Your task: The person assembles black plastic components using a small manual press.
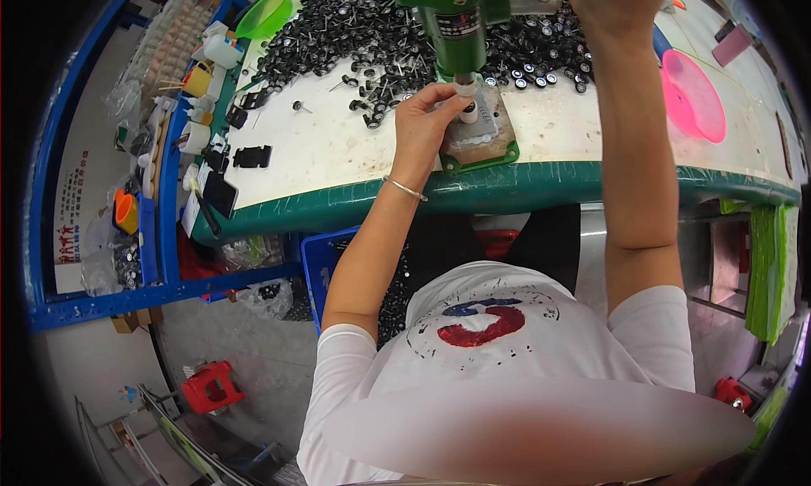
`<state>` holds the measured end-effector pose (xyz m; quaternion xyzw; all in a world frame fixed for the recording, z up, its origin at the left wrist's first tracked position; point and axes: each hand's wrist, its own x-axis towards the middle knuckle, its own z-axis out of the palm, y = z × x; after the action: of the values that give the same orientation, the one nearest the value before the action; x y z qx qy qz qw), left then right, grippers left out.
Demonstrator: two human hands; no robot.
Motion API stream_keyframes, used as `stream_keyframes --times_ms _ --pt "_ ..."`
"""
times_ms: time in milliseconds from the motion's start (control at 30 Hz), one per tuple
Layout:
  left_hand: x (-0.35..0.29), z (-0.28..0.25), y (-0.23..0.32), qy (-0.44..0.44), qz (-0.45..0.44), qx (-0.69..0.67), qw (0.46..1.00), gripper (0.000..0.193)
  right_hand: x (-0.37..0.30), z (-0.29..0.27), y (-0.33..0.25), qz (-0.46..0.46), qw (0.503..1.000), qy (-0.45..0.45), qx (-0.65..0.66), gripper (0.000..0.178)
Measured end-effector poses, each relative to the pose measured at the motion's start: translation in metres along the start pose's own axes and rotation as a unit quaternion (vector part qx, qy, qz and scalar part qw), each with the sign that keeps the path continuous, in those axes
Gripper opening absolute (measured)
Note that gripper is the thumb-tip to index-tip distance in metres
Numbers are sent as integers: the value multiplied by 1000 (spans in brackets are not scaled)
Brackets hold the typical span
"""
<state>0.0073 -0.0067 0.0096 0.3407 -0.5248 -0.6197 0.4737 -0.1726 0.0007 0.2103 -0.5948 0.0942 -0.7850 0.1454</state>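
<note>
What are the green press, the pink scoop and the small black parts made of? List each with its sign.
Green press: likely painted cast metal; thick, glossy body.
Pink scoop: plastic; translucent, bright.
Small black parts: probably plastic or rubber wheels on thin metal pins; dull black, shiny stems.

green press (460, 17), pink bowl (693, 95), black wheels (338, 30)

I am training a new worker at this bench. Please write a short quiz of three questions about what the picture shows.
1. True or false: the left hand is at the base of the green press.
2. Which hand is raised to the press lever? A) left B) right
3. What colour is the dish at the right of the table?

Key: 1 true. 2 B, the right hand. 3 pink.
</note>
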Motion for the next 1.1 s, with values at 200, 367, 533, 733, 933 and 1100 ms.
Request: stream_keyframes --times_ms 200,367,533,733,933,1100 --pt "3 -10 3 9 10 -6 1000 15 43 0 49 270 959 75 -48 26" --pt "0 -57 10 80 55 175 980 16 40 -18 60 369 927 38 -48 24" --pt "-8 -102 -1 105 -8 392 914 22 4 -32 44 352 912 74 -200 29" --pt "-20 -77 10 53 -42 545 835 37 -96 -125 45 385 847 -29 -366 28" --pt "-24 -50 -2 28 14 708 705 34 -177 -164 37 420 807 -88 -407 29" --pt "-37 -53 -5 12 57 725 687 17 -198 -163 46 341 769 -154 -519 25"
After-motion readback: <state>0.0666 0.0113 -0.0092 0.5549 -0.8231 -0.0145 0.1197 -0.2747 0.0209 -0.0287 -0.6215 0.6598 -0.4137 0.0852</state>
